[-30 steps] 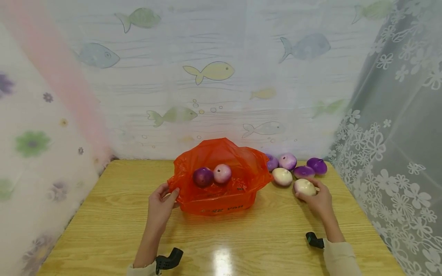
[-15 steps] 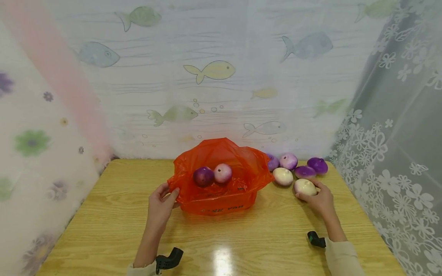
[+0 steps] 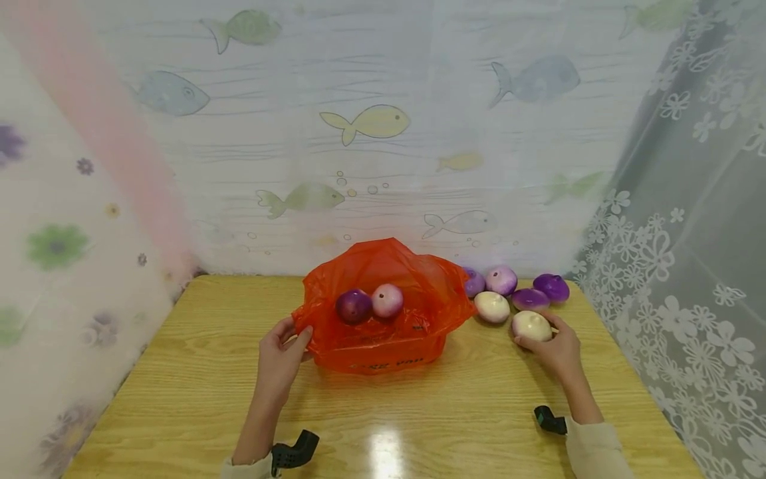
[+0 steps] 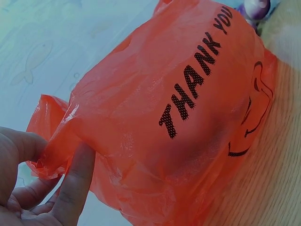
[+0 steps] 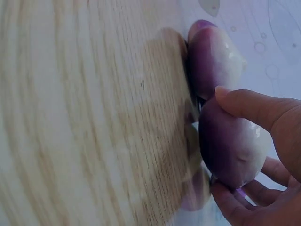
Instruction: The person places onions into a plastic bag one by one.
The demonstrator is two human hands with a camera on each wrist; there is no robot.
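A red plastic bag (image 3: 383, 352) stands with its mouth spread, "THANK YOU" printed on its side in the left wrist view. Inside it lie a dark purple onion (image 3: 354, 307) and a paler onion (image 3: 387, 301). My left hand (image 3: 282, 349) pinches the bag's left edge between thumb and fingers. At the right, my right hand (image 3: 556, 344) holds a white and purple onion (image 5: 235, 143), thumb on one side and fingers round the other. Beyond it sit another white onion (image 3: 492, 307), a flat purple onion (image 3: 530, 299) and a deep purple onion (image 3: 551, 287).
Two more onions, a light purple onion (image 3: 501, 280) and a partly hidden purple onion (image 3: 474, 282), sit behind the bag's right edge. The wooden table (image 3: 197, 392) ends at a fish-print curtain (image 3: 383, 166). A lace curtain (image 3: 688, 279) hangs along the right side.
Almost nothing moves. The head view shifts slightly, and both hands keep their holds on the bag and the onion.
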